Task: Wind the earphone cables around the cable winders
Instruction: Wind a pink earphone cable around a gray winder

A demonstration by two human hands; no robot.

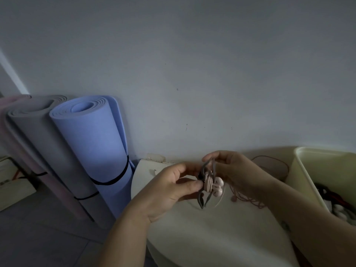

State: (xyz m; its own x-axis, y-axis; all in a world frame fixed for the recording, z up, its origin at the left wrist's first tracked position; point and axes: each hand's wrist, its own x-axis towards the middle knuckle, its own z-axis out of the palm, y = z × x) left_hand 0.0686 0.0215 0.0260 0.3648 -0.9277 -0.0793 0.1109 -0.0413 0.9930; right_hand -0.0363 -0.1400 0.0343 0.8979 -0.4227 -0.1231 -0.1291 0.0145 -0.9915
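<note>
A grey cable winder (201, 200) hangs between my hands above the white table (202, 237). Pink earphone cable (208, 182) is coiled around its middle, and the two pink earbuds (218, 186) stick out to the right. My left hand (169, 191) pinches the wound bundle from the left with thumb and fingers. My right hand (237, 170) holds the winder's upper grey end with its fingertips. A second, reddish earphone cable (248, 201) lies loose on the table under my right forearm.
A cream bin (308, 170) at the right holds several tangled cables. Rolled mats, blue (92, 143) and grey (38, 132), lean against the wall at the left. A thin red cable (273, 160) loops behind my right hand. The table's left edge drops to the floor.
</note>
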